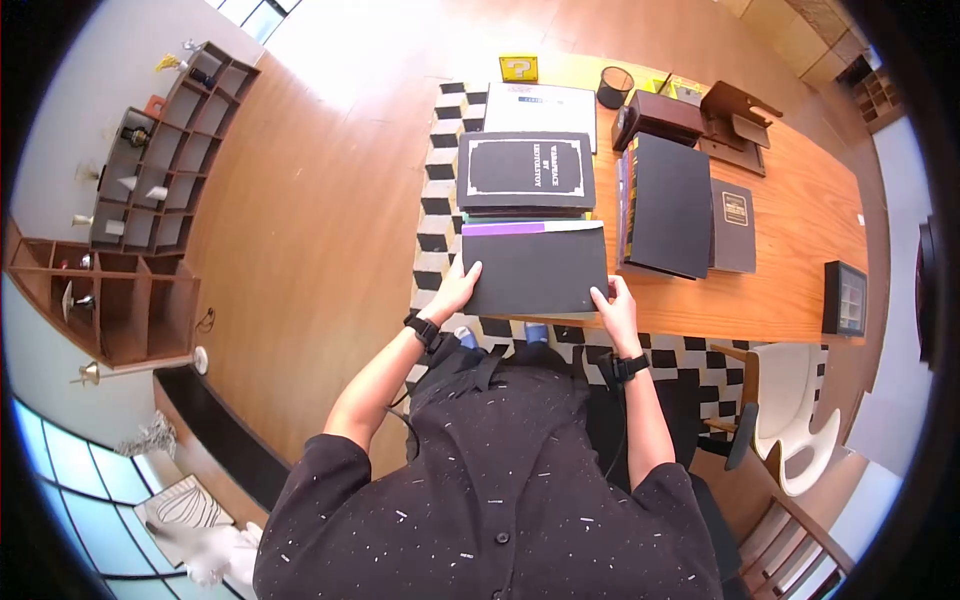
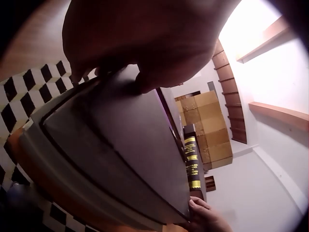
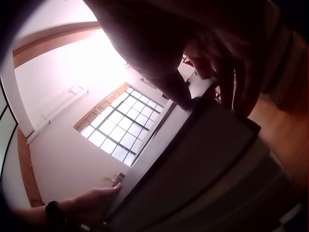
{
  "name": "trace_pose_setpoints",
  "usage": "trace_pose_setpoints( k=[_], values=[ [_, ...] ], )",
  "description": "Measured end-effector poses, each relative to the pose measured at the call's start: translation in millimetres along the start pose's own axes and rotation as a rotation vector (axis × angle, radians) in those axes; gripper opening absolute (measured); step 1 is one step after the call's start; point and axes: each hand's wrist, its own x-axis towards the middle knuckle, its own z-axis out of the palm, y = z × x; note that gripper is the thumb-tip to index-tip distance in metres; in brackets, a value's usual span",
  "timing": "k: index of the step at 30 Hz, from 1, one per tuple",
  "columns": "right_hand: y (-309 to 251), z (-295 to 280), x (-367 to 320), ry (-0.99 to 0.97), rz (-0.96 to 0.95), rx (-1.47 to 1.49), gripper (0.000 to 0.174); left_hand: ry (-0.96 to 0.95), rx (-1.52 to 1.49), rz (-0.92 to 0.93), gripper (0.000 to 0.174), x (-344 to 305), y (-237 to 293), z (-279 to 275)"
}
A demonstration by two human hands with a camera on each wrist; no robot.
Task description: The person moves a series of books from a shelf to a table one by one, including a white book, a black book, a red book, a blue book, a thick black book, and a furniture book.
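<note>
A plain black book (image 1: 535, 270) lies level at the table's near edge, a purple and white strip along its far side. My left hand (image 1: 456, 291) grips its left edge, thumb on the cover and fingers beneath. On the opposite edge my right hand (image 1: 619, 311) pinches the right side, thumb on top. Other thick layers show under the black cover (image 2: 140, 140) in the left wrist view. Just beyond it lies a dark book titled War and Peace (image 1: 525, 170) with a white border. The fingers' undersides are mostly hidden in the head view.
Right of the hands, a large black book (image 1: 668, 205) lies on a stack beside a smaller brown book (image 1: 733, 225). Farther back are a white sheet (image 1: 545, 107), a mesh pen cup (image 1: 614, 87) and a wooden organizer (image 1: 735, 125). A small framed case (image 1: 845, 299) stands at the right edge.
</note>
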Motion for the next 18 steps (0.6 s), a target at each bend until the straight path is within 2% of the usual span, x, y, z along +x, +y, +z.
trace_pose_setpoints(
  k=[2,5,8,9,10,11,12,13,14,15,16,18],
  values=[
    [1.3,-0.7,1.6,-0.02,-0.022,-0.072,0.027,0.058,0.075,-0.043,0.046,3.1,-4.8,2.3],
    [-4.2,-6.6,4.4,-0.076,-0.028,-0.139,0.033,0.09,0.035,0.011,0.047,2.8,-15.4,3.9],
    [-8.8,-17.1,9.9,-0.158,-0.071,-0.244,0.04,0.029,-0.012,-0.096,0.055,-6.8,-1.1,-4.1],
    [-20.7,-18.1,5.3,-0.057,-0.126,-0.364,0.049,0.042,0.023,-0.119,0.059,-11.4,3.6,-6.3],
    [-32.2,-18.1,3.0,0.039,-0.26,-0.529,0.052,0.055,0.055,-0.152,0.063,-19.6,1.5,-8.4],
    [-46.0,-17.7,1.2,0.053,-0.266,-0.498,0.048,0.035,0.047,-0.182,0.069,-26.7,-14.9,-15.4],
    [-64.7,-16.9,-3.3,0.064,-0.267,-0.468,0.045,0.104,0.128,-0.197,0.068,-46.0,3.5,-17.8],
    [-72.9,-14.0,-5.1,0.081,-0.396,-0.43,0.032,0.103,0.194,-0.224,0.068,-63.7,-2.0,-21.9],
    [-80.4,-8.9,-7.2,0.054,-0.408,-0.323,0.019,0.109,0.26,-0.242,0.068,-81.6,-5.7,-29.7],
    [-85.5,-2.2,-8.9,-0.043,-0.41,-0.281,0.017,0.181,0.411,-0.002,0.065,-102.5,-36.8,-33.7],
    [-92.7,6.1,-9.9,-0.145,-0.423,-0.24,0.018,0.165,0.545,-0.01,0.059,-134.1,-41.7,-40.5],
    [-104.2,32.5,-14.6,-0.353,-0.462,-0.22,0.021,-0.004,0.597,-0.264,0.048,-194.1,-53.4,-58.1]
  ],
)
